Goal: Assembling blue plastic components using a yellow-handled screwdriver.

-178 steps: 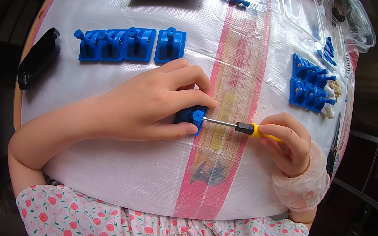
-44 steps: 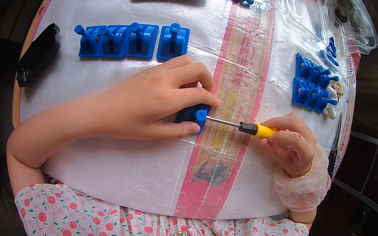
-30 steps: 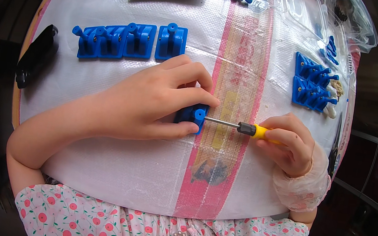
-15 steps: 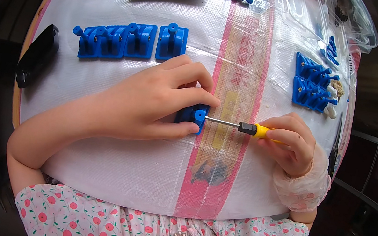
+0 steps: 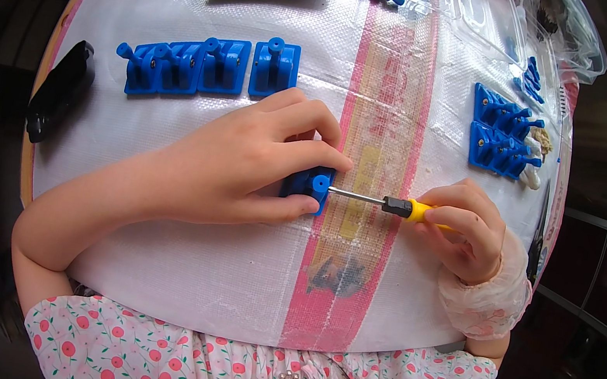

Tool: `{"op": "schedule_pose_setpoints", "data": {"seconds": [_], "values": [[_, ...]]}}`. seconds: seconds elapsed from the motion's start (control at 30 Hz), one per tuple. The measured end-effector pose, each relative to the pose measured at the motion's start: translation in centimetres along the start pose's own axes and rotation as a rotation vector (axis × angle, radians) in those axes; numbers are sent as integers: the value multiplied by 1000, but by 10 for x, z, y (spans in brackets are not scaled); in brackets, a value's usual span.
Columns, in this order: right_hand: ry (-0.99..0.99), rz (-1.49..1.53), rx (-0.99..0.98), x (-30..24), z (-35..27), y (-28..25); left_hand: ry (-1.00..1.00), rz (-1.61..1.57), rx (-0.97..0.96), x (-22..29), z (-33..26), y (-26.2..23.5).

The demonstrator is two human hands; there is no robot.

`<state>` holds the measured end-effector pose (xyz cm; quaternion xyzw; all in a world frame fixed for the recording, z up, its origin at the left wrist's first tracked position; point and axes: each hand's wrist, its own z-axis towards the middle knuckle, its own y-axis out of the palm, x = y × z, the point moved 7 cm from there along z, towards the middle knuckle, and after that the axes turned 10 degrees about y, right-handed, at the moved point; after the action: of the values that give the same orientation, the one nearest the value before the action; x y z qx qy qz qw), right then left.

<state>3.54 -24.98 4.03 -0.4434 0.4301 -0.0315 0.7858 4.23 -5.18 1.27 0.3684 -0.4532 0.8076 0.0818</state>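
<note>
Blue plastic clip is pinched by left hand; right hand grips screwdriver, whose tip may slip into thumb.

Under my left hand I note matt blue plastic block; by my right hand, a bright-metal screwdriver shaft over glossy woven sheeting.
</note>
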Motion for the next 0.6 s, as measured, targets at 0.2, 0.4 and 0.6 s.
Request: {"op": "schedule_pose_setpoints", "data": {"seconds": [0.2, 0.4, 0.6], "values": [[-2, -2, -26, -1, 0, -1, 4, -6, 5, 0, 0, 0], [37, 20, -56, 1, -1, 0, 15, -11, 14, 0, 0, -1], [-20, -7, -13, -1, 0, 1, 8, -7, 9, 0, 1, -1]]}}
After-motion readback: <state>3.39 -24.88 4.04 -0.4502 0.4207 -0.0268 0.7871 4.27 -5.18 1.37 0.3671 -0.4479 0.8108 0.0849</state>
